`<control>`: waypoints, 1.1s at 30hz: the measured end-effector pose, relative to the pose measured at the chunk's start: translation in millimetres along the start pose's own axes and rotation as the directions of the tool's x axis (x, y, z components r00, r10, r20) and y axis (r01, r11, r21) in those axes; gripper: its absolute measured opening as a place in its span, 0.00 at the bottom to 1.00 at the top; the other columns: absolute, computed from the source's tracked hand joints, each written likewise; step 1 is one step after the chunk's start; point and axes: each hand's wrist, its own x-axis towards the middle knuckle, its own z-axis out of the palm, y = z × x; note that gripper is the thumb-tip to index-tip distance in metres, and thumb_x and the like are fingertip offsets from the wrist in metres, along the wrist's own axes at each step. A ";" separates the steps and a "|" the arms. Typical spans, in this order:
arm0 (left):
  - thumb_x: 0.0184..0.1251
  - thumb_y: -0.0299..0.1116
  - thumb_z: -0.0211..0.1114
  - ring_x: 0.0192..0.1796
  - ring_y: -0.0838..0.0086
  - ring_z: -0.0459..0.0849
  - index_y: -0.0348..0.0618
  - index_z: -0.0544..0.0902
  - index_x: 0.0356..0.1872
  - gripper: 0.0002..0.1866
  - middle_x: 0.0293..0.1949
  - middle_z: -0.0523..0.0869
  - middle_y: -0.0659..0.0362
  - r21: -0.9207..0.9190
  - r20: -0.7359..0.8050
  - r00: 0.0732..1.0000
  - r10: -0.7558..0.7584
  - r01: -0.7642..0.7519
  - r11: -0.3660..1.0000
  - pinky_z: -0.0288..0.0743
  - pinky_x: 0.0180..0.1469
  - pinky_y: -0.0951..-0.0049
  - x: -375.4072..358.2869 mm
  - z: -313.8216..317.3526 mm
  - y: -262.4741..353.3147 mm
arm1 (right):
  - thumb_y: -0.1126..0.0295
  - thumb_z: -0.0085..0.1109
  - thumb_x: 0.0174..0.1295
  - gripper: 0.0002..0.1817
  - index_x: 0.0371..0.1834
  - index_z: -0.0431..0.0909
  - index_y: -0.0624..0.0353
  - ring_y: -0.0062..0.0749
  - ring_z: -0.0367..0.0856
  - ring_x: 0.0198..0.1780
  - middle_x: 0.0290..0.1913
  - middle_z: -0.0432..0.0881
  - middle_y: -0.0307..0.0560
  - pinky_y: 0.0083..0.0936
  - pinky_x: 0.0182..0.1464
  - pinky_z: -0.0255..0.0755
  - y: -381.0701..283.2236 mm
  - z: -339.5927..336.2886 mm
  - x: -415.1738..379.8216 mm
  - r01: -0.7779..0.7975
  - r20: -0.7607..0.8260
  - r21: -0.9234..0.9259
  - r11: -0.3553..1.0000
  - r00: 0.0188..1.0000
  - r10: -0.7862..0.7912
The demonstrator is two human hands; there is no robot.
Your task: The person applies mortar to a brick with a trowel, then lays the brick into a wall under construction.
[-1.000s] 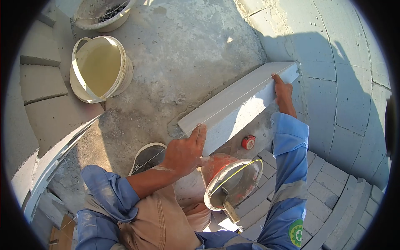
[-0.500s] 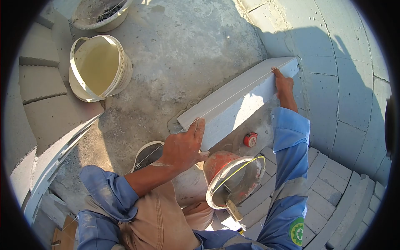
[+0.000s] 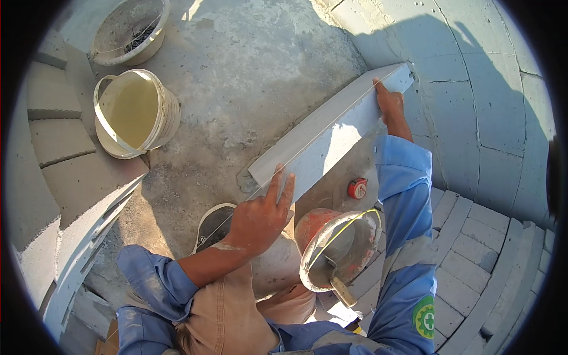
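A long pale building block (image 3: pixel 328 136) stands on edge across the floor, its far end against the wall. A thin string runs along its upper edge. At the far end, my right hand (image 3: pixel 392 110) grips the block, a fingertip on the top edge and the other fingers largely hidden. My left hand (image 3: pixel 259 218) is at the near end, two fingers stretched out and apart by the string and the block's corner. Below it stands a red bucket (image 3: pixel 307 228) with a pale, mortar-smeared inside and a trowel (image 3: pixel 340 288) in it.
A red tape measure (image 3: pixel 357 188) lies between block and bucket. At left stand a white bucket (image 3: pixel 171 118) of cloudy liquid and a round tub (image 3: pixel 109 50). Curved block walls (image 3: pixel 438 106) rise on both sides. Blockwork (image 3: pixel 467 272) lies lower right; a dark shoe (image 3: pixel 216 223) is near my left hand.
My left hand has loosened from the block's near end, its fingers lifting and spreading. My right hand stays at the far end. The camera view has shifted slightly.
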 end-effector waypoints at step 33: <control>0.56 0.47 0.73 0.47 0.56 0.87 0.54 0.76 0.68 0.35 0.50 0.88 0.54 -0.059 0.194 0.966 0.174 -0.165 0.984 0.81 0.47 0.58 45.6 89.3 -150.0 | 0.47 0.44 0.77 0.36 0.72 0.60 0.71 0.43 0.76 0.60 0.64 0.73 0.62 0.35 0.62 0.69 54.5 75.0 -291.7 -0.212 0.139 0.733 0.646 0.977 0.163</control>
